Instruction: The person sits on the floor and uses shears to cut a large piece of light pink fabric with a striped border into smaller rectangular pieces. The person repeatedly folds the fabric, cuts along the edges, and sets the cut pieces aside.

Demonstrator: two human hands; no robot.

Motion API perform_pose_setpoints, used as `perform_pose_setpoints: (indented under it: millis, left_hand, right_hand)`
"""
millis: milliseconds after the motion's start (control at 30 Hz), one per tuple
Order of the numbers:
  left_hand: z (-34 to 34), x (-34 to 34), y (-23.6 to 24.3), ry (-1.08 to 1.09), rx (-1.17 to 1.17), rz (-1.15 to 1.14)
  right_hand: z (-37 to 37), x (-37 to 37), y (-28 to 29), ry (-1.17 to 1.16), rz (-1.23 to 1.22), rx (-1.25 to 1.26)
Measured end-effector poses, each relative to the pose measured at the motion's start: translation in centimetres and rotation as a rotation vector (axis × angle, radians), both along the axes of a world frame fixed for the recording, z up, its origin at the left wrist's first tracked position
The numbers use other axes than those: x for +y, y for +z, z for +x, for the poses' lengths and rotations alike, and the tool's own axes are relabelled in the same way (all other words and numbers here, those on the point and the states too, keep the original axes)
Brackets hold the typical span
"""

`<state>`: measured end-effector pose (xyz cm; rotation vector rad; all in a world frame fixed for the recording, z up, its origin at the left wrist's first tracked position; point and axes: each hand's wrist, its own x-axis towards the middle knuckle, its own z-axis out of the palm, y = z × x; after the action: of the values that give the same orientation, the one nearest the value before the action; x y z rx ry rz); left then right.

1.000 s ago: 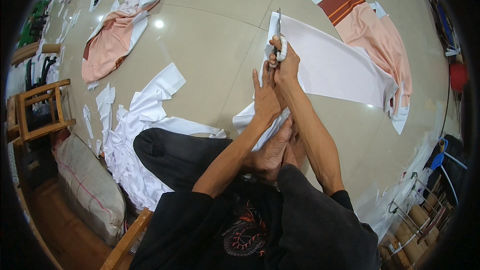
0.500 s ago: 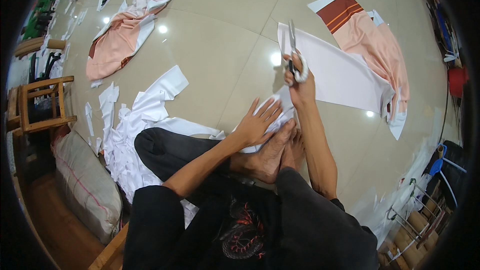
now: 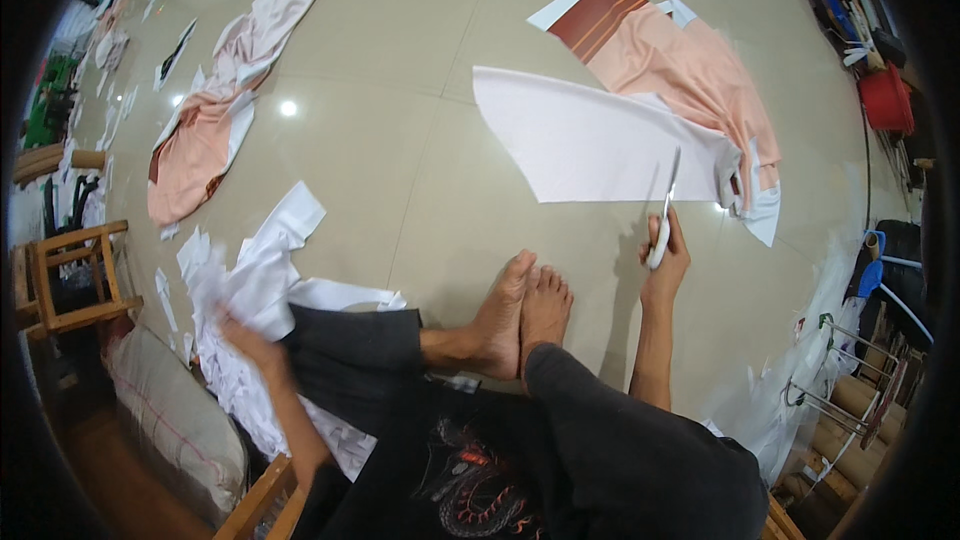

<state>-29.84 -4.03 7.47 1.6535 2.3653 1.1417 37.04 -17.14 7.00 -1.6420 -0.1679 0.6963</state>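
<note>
My right hand (image 3: 666, 265) grips a pair of scissors (image 3: 672, 185) with pale handles, blades pointing away from me. The scissors are above the near edge of a white fabric panel (image 3: 590, 135), apart from my left hand. That panel lies flat on the floor, its right end against a bunched peach fabric piece (image 3: 665, 55) with a brown striped band. Out at the left, my left hand (image 3: 248, 338) is smeared by motion. It appears closed on a white fabric scrap (image 3: 262, 285), over a heap of white offcuts (image 3: 245, 380) beside my leg.
Another peach and white fabric piece (image 3: 195, 155) lies at the far left. A wooden stool (image 3: 85, 255) and a stuffed sack (image 3: 170, 390) stand along the left. At the right are a red bucket (image 3: 886, 100), a wire rack (image 3: 850, 380) and cardboard rolls (image 3: 855, 445). My bare feet (image 3: 525, 315) rest mid-floor.
My left hand has moved from beside my feet to the heap at the left, with the white scrap. My right hand has come nearer and rightward with the scissors. The view has shifted.
</note>
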Motion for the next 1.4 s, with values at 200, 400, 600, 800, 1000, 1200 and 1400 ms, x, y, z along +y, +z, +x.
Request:
perform_pose_setpoints:
  millis: [200, 400, 600, 800, 1000, 1200, 1400]
  left_hand:
    - [-8.4, -2.3, 1.9, 0.398, 0.535, -0.570]
    - [26.4, 3.2, -2.8, -0.477, -0.372, -0.266]
    - [54.2, 7.1, -3.1, -0.836, 0.149, -0.588]
    - [44.2, 9.1, -11.6, -0.627, 0.594, -0.305]
    - [23.9, 14.8, -10.5, -0.435, 0.175, -0.395]
    - [24.3, 17.2, -7.3, -0.409, -0.112, -0.550]
    - [36.6, 11.2, -6.3, -0.526, 0.208, -0.556]
  right_hand:
    - [3.6, -12.1, -3.6, -0.176, -0.351, -0.460]
    - [2.9, -13.7, -6.6, -0.211, -0.285, -0.504]
    - [1.3, -12.7, -7.0, -0.147, -0.384, -0.609]
    - [2.2, -13.8, -7.2, -0.089, -0.442, -0.763]
    - [1.3, -11.4, -4.8, -0.177, -0.401, -0.624]
    - [1.6, -11.7, -6.0, -0.200, -0.289, -0.615]
    - [2.1, -12.0, -6.5, -0.182, -0.317, -0.632]
